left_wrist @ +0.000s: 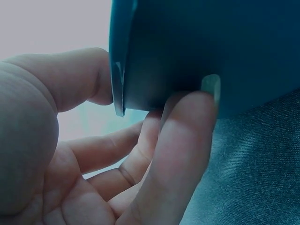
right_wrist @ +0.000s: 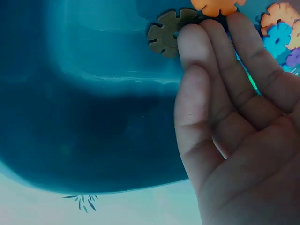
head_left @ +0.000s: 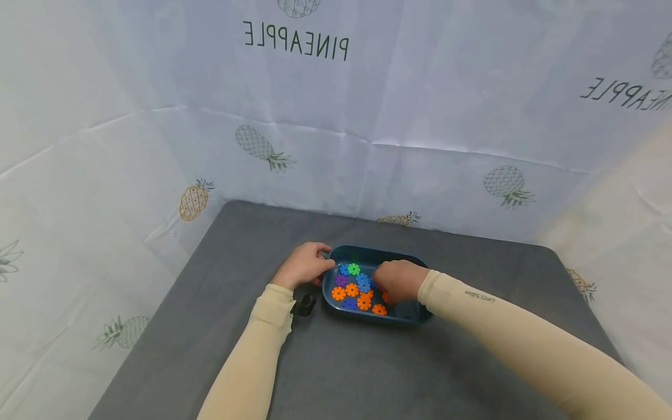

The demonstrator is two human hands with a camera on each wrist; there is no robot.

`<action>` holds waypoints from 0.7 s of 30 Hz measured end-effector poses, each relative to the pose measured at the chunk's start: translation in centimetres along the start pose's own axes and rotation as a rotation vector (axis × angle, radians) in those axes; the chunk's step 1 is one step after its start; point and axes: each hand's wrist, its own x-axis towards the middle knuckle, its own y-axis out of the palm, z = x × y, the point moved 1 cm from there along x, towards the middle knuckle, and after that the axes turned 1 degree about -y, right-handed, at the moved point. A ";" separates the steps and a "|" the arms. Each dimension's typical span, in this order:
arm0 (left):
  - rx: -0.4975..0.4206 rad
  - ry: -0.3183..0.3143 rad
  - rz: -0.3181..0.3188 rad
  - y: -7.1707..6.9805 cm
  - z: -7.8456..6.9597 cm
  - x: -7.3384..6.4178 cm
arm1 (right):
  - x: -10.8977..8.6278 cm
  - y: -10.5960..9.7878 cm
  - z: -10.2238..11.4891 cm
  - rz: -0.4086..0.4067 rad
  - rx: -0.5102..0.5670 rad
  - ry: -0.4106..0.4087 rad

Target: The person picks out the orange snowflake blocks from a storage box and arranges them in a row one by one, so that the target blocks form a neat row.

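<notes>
A dark blue tray (head_left: 357, 318) with rounded corners holds small notched plastic discs in orange, blue, purple and green. At its left end my left hand (head_left: 305, 265) grips the edge. The left wrist view shows the thumb against the rim (left_wrist: 118, 75) and fingers against the tray's underside. My right hand (head_left: 401, 280) is down inside the tray, toward its right part. In the right wrist view its fingers (right_wrist: 194, 44) are nearly straight, with the tips at an olive-brown disc (right_wrist: 164, 35) and an orange disc (right_wrist: 218, 5). Several more discs (head_left: 353, 289) lie at the tray's left side.
The tray stands on a grey cloth-covered table (head_left: 357, 367). Behind it hangs a pale curtain (head_left: 420, 116) printed with pineapples, which also runs along both sides. A small black object (head_left: 304, 305) shows at the left wrist.
</notes>
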 end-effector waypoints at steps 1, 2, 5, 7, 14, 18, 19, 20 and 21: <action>-0.001 0.001 -0.001 0.0 0.0 0.0 | 0.0 0.1 0.0 0.003 0.004 0.001; 0.001 0.003 -0.003 0.0 0.1 0.0 | 0.1 0.1 0.0 0.009 0.011 0.007; -0.004 0.010 -0.009 0.1 0.2 0.0 | 0.1 0.3 -0.2 0.012 0.031 0.014; -0.004 0.011 -0.013 0.1 0.2 0.1 | 0.0 0.2 -0.3 0.008 0.045 0.009; -0.011 0.007 -0.004 0.0 0.2 0.2 | -0.3 0.0 -0.4 0.011 0.052 0.001; -0.013 0.001 -0.001 0.1 0.3 0.2 | -0.2 0.0 -0.3 0.019 0.051 0.010; -0.014 -0.002 -0.002 0.1 0.3 0.2 | -0.2 0.0 -0.2 0.018 0.052 0.011; -0.016 -0.004 -0.002 0.1 0.3 0.2 | -0.2 0.0 -0.2 0.019 0.057 0.011; -0.017 -0.005 -0.004 0.1 0.3 0.2 | -0.2 0.0 -0.2 0.020 0.064 0.012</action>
